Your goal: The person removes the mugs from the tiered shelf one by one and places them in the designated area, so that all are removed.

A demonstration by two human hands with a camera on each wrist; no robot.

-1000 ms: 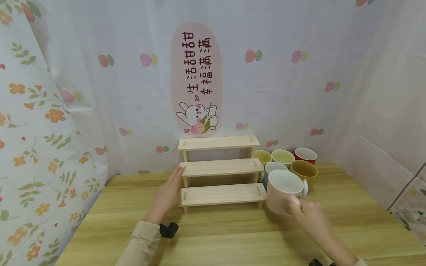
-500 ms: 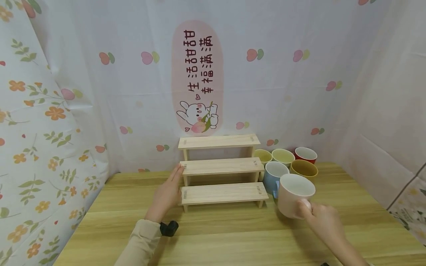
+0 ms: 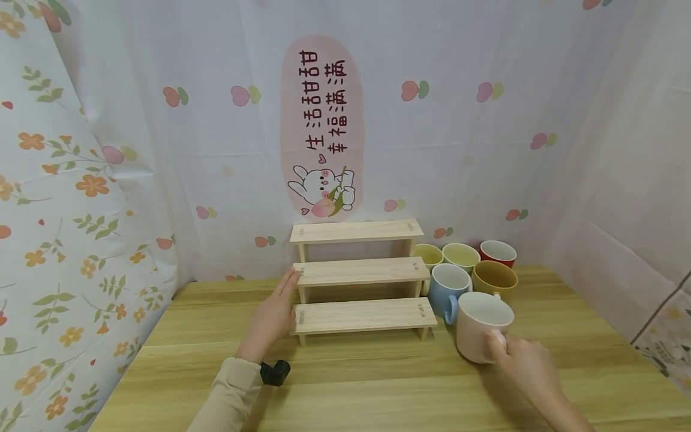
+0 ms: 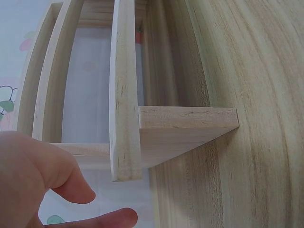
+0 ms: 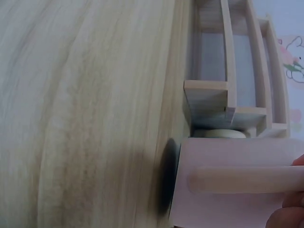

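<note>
In the head view, my right hand point(image 3: 528, 367) grips the handle of a pale pink mug point(image 3: 477, 337), which is upright in front of the other mugs. The right wrist view shows the mug's handle point(image 5: 242, 179) close up, with fingertips around its upper end; whether the base touches the table cannot be told. My left hand point(image 3: 272, 321) lies at the left end of a three-step wooden shelf point(image 3: 361, 317), fingers extended along the middle step's end. Thumb and a finger stand apart in the left wrist view, with nothing between them.
Right of the shelf stand a blue mug point(image 3: 448, 288), a mustard mug point(image 3: 493, 279), a red mug point(image 3: 498, 253) and two yellow-green ones, the lighter mug point(image 3: 460, 257) nearer the middle. The wood-grain table point(image 3: 378, 390) meets a patterned cloth backdrop point(image 3: 459, 150).
The pink mug in my right hand has moved right, toward me and lower, uncovering the blue mug. My left hand has stayed at the shelf's end.
</note>
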